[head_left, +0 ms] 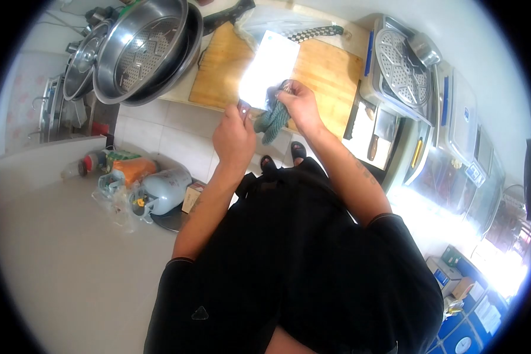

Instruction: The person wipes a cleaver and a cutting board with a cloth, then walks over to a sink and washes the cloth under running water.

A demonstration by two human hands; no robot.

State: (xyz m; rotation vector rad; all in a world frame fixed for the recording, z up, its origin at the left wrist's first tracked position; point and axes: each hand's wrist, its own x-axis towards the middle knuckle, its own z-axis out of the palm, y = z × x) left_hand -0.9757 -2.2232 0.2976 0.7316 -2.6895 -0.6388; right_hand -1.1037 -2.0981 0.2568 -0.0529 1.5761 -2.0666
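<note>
My left hand (pixel 234 134) is wrapped round the brown handle of a cleaver (pixel 269 66), whose wide blade shines white with glare. The blade is raised over the wooden cutting board (pixel 218 74) and points away from me. My right hand (pixel 301 106) pinches a green-grey cloth (pixel 272 123) at the blade's near right corner. The cloth hangs down below my fingers, past the board's near edge. Part of the blade's lower edge is hidden by the cloth and fingers.
Steel pans and a perforated steamer (pixel 141 53) stand at the left. On the right are another steamer tray (pixel 402 65), lidded plastic boxes (pixel 457 118) and more knives (pixel 383 131). A plastic bag (pixel 265 20) lies behind the board. A gas cylinder (pixel 166 190) sits low at left.
</note>
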